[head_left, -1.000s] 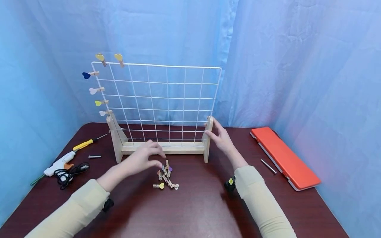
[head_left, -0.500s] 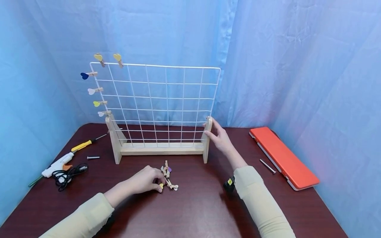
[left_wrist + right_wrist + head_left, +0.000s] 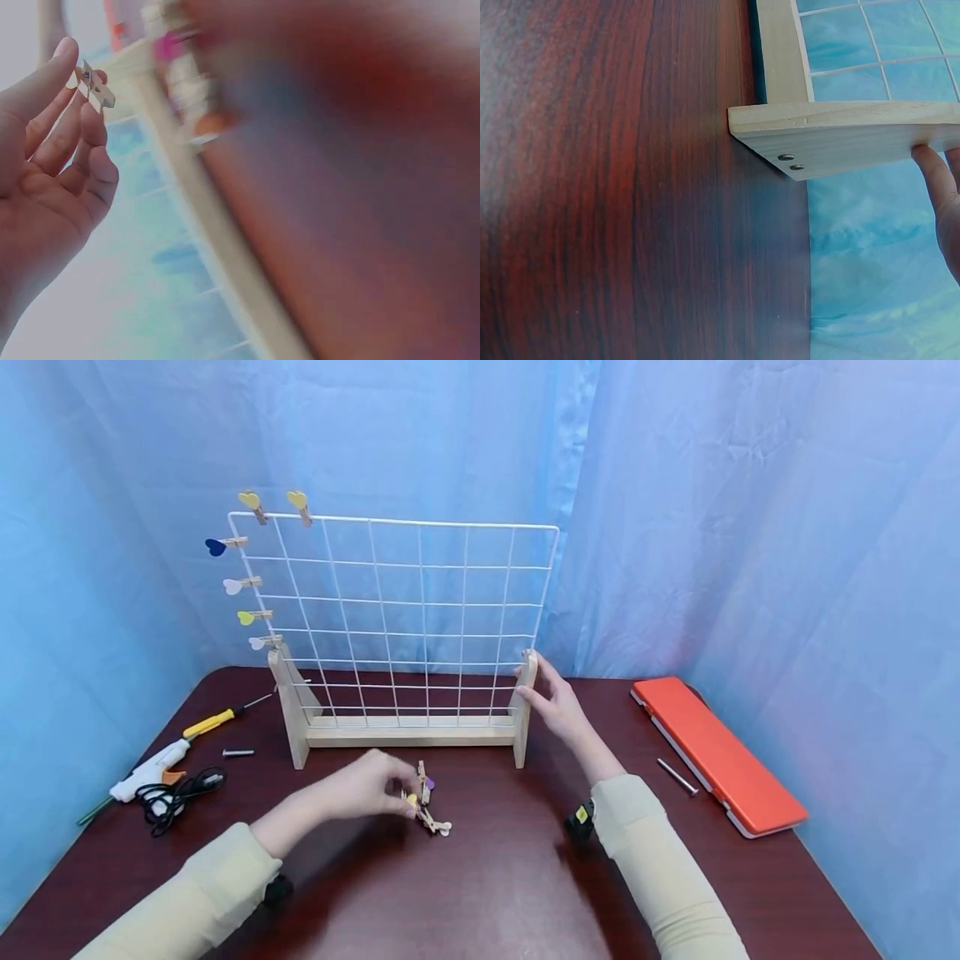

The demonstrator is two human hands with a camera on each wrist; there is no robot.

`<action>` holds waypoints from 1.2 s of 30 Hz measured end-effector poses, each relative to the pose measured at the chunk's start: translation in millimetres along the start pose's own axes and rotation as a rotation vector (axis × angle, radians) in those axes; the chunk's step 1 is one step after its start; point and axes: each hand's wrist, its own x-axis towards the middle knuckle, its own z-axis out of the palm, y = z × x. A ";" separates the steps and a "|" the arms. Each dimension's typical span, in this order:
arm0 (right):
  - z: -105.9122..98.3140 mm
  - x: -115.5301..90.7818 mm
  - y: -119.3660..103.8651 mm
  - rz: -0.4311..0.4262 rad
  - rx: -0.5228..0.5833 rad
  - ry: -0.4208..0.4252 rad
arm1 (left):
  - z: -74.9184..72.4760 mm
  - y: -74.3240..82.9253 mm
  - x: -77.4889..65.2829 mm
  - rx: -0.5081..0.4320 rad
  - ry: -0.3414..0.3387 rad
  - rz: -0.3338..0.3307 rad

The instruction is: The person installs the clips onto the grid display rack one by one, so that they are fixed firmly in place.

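Note:
In the head view my left hand (image 3: 362, 785) is just above the table by the small pile of mini clothespins (image 3: 426, 793). It pinches a clothespin with a yellow heart (image 3: 412, 799); the left wrist view shows this clothespin (image 3: 96, 88) between thumb and fingertips. My right hand (image 3: 558, 703) holds the right wooden upright of the grid stand (image 3: 525, 714), its thumb on the near side and its fingers partly hidden behind. White wire grid (image 3: 397, 581) rises from the stand. Several heart clothespins (image 3: 234, 585) are clipped along its left edge, and two yellow-hearted ones (image 3: 298, 502) on top.
At left lie a yellow screwdriver (image 3: 208, 723), a white glue gun (image 3: 153, 770) with a black cord, and a bolt (image 3: 238, 752). On the right are a long bolt (image 3: 677, 777) and a red case (image 3: 720, 756). Blue curtains (image 3: 675, 527) surround the table.
My left hand came down to the table, took the yellow-heart clothespin from beside the pile, and has lifted it slightly. My right hand has stayed on the upright.

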 end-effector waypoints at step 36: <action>-5.2 -0.3 1.8 0.046 0.013 -0.019 | -272.2 68.5 65.0 0.062 0.916 -0.245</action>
